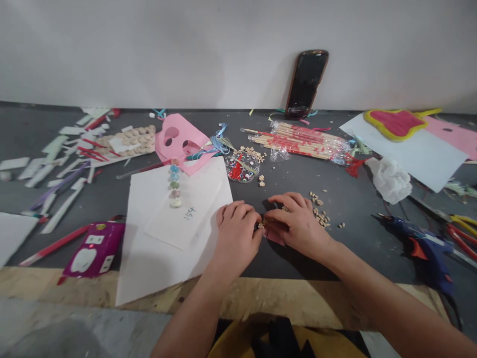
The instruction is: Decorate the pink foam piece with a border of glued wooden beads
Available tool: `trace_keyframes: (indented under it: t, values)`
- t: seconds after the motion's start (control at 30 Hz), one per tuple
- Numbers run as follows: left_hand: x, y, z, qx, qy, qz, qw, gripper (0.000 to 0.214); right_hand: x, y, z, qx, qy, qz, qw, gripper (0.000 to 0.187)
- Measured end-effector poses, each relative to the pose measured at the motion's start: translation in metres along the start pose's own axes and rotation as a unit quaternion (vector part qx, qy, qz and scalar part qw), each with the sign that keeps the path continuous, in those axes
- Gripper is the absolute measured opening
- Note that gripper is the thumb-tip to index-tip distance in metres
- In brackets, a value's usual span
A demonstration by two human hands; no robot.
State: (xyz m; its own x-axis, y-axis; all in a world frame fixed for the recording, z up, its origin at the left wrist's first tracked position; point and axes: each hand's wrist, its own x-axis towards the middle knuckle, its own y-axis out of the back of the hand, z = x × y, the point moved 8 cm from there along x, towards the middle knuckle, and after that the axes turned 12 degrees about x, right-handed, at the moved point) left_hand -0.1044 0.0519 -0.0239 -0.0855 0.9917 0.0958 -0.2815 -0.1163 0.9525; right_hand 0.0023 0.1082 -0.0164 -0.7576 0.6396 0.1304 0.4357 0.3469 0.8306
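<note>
1. Between the two hands, at the dark table (292, 178), shows a small pink piece (275, 235), partly covered by fingers, with little beige beads (261, 225) toward its ten o'clock.
2. It lies at three o'clock of the left hand (237, 229) and eight o'clock of the right hand (300, 226).
3. Both hands' fingers are curled; I cannot tell whether either grips.
4. Loose beads (322, 218) lie at three o'clock of the right hand.

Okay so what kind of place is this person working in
Probably a craft workspace: there's a blue glue gun, pink paper with holes cut in it, and small tan pieces scattered by the person's right hand.
</note>
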Motion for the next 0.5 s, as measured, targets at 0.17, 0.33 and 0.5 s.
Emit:
trace_keyframes:
  t: [0.17,0.33,0.5]
  values:
    - [0.001,0.002,-0.001,-0.002,0.008,-0.002,1.000,0.013,-0.001,0.001,0.001,0.007,0.003,0.001,1.000,0.022]
    - [0.001,0.002,0.003,0.002,0.013,0.006,1.000,0.021,-0.008,0.014,0.008,-0.008,-0.006,0.012,1.000,0.023]
    - [0.002,-0.001,0.012,-0.001,0.008,0.023,1.000,0.018,-0.013,0.025,0.020,-0.011,-0.020,0.038,0.999,0.021]
